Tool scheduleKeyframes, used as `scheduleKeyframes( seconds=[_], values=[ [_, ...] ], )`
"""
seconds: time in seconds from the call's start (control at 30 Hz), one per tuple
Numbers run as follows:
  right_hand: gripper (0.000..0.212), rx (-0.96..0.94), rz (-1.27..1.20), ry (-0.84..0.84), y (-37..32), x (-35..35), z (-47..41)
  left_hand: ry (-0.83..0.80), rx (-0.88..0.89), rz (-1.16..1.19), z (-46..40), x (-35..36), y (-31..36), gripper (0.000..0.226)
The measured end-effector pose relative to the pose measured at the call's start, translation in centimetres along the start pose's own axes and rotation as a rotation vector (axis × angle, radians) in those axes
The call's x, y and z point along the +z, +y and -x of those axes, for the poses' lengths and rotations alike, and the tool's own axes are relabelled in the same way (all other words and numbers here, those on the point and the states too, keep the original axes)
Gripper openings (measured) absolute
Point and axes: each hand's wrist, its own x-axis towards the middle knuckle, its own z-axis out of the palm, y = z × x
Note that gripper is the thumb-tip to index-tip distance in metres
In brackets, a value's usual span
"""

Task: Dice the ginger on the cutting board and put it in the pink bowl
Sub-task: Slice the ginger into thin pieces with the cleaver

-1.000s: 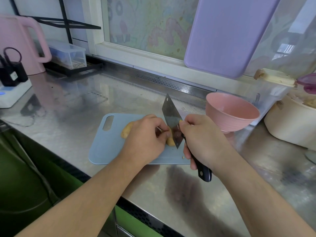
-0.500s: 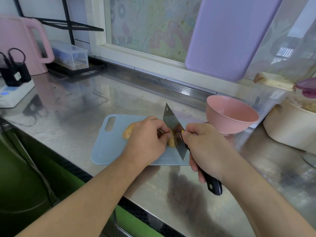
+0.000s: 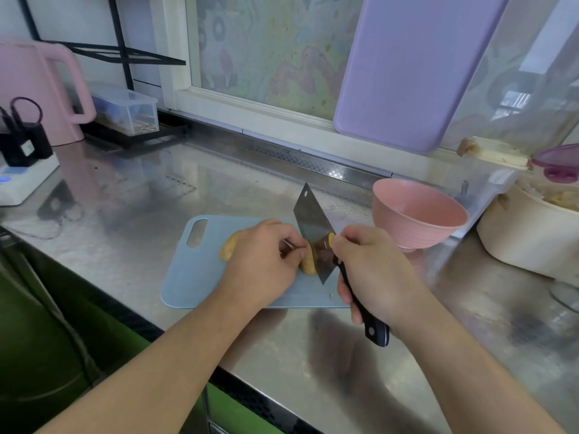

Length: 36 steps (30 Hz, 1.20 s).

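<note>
I see a shiny brushed-metal worktop (image 3: 131, 189), a matt plastic cutting board (image 3: 200, 277), a polished steel cleaver blade (image 3: 310, 214) and a smooth matt pink bowl (image 3: 416, 214).

Head view looks down, close over countertop (image 3: 131, 220).

a home kitchen: steel counter (image 3: 131, 195), pink kettle (image 3: 34, 89) (by the window (image 3: 266, 48)), cutting board (image 3: 200, 270).

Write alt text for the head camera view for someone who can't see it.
A left hand pins a piece of ginger on a light blue cutting board while the right hand brings a cleaver down on it. An empty pink bowl stands just right of the board on a steel counter.
</note>
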Motion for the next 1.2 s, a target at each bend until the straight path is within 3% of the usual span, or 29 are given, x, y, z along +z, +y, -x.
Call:
scheduleKeyframes(
  seconds=[0.4,1.2],
  values=[
    [0.031,-0.015,-0.060,0.004,-0.93,-0.87,0.86,-0.009,-0.030,-0.021,0.12,-0.23,0.35,0.018],
    [0.032,-0.042,0.045,0.032,-0.95,-0.15,0.75,0.000,-0.013,-0.032,0.23,-0.16,0.20,0.016]
  ],
)
